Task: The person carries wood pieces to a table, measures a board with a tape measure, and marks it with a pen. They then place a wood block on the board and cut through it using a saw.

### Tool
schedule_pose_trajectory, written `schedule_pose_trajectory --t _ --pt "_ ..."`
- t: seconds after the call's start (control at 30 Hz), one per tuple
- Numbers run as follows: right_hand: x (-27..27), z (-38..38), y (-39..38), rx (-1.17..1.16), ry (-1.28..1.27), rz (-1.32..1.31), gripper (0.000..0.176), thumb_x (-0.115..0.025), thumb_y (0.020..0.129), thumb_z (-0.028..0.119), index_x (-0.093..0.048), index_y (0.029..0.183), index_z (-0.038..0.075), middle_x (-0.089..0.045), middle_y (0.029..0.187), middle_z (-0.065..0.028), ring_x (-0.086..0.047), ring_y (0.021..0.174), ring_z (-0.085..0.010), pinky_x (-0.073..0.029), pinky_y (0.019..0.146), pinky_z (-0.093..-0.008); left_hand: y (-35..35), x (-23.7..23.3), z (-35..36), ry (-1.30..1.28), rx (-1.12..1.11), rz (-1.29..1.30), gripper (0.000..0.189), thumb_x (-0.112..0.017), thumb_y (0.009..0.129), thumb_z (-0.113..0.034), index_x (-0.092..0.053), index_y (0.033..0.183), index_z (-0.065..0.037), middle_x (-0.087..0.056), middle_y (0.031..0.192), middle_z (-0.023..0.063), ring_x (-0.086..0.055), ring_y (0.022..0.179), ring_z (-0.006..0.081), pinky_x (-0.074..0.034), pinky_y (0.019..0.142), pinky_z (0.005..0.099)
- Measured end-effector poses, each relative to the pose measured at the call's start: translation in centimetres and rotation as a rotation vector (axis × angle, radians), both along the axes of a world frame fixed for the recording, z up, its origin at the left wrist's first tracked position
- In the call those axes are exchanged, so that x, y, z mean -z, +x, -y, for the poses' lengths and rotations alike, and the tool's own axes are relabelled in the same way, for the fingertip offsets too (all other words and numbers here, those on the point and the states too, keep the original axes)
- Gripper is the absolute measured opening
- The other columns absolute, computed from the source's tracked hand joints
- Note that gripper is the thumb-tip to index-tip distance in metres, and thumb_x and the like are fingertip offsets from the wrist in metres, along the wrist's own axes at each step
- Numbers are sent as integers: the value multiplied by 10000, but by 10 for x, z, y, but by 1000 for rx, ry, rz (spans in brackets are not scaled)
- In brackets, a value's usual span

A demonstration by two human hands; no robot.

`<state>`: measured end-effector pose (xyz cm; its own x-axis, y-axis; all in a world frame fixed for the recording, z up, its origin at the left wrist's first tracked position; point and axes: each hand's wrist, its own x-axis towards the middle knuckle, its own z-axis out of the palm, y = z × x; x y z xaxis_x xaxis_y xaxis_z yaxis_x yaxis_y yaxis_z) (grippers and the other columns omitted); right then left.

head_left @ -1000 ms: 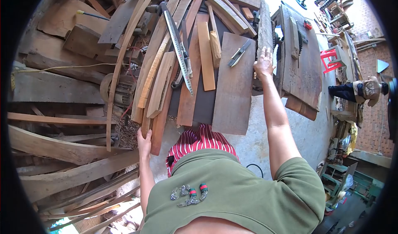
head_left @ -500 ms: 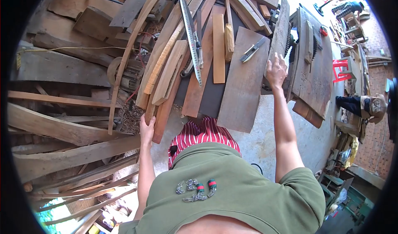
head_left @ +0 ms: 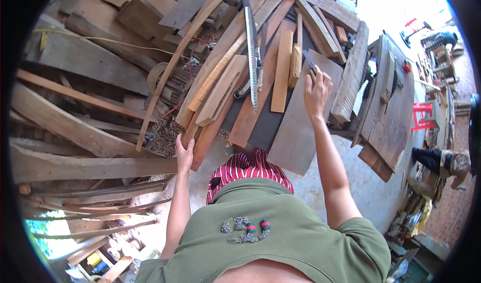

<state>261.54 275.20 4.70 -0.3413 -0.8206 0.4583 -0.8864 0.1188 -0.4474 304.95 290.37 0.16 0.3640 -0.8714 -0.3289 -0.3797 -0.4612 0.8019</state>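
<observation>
My left hand (head_left: 185, 151) rests at the near end of the long wooden strips, its fingers apart against a narrow strip. Over the wide grey-brown board (head_left: 300, 132), my right hand (head_left: 318, 90) reaches to the brush-like tool (head_left: 309, 62), whose near end is covered by the fingertips. Whether the fingers grip it is unclear. Left of that board lie a thin light plank (head_left: 282, 77) and a short yellowish block (head_left: 295, 65). A handsaw (head_left: 250, 52) lies across the strips, beside a slotted wooden piece (head_left: 220, 92).
A worn plank table (head_left: 388, 127) stands to the right, with a heavy ridged beam (head_left: 350, 82) before it. Curved timbers (head_left: 75, 127) are piled at the left. At the far right are a red stool (head_left: 422, 115) and a person (head_left: 451, 165).
My right hand has moved left, from the ridged beam to the brush-like tool. The view has shifted, and my left hand remains near the strips' ends.
</observation>
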Motion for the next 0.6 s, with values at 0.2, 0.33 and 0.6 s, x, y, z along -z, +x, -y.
schedule_pose_trajectory --t 0.2,0.33,0.6 --pt "-1 -47 81 -185 -82 611 245 -617 901 120 -564 1132 55 -502 999 -124 -498 951 -266 -411 858 -385 -2 -21 -2 107 -36 -126 627 -619 951 -366 -399 1428 -24 -505 1372 149 -457 1286 231 -344 1070 339" --pt "-3 -64 112 -440 128 613 293 -651 883 116 -555 1147 35 -517 1039 -150 -512 967 -297 -428 862 -393 -2 -20 -2 84 -78 -163 513 -630 953 -321 -491 1340 -16 -589 1251 106 -527 1169 180 -389 1004 313" --pt "21 -7 143 -395 48 343 702 -703 843 199 -364 1416 -23 -471 1296 -244 -449 1179 -421 -369 1019 -474 20 3 4 113 -105 -330 405 -627 951 -306 -589 1200 10 -641 1128 80 -569 1058 156 -428 929 296"
